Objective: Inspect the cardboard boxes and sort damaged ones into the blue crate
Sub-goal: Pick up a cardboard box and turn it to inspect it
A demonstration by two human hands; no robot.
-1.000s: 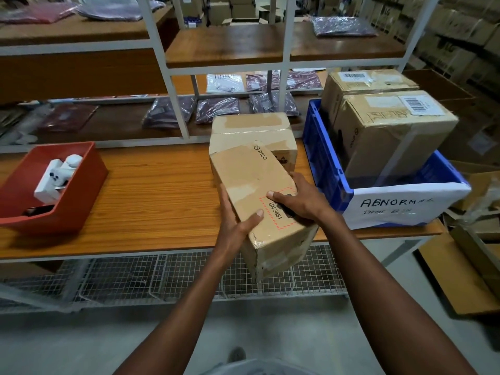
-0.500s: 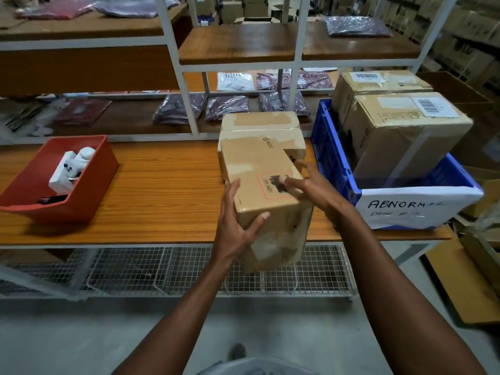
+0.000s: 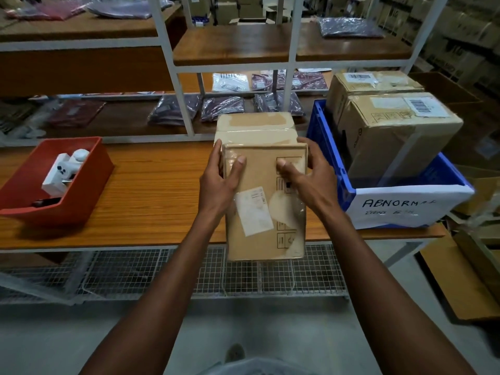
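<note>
Cardboard boxes (image 3: 266, 204) — one held, two hands, two crated

Left hand (image 3: 219, 182) and right hand (image 3: 311, 180) forward, fingers curled, thumbs on top.

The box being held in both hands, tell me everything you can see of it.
The held box is plain brown cardboard, oblong, wrapped in glossy clear film, with a white label and printed handling symbols on its upturned face. The left hand and right hand grip its far end, thumbs on top; its near end overhangs the wooden table.
</note>
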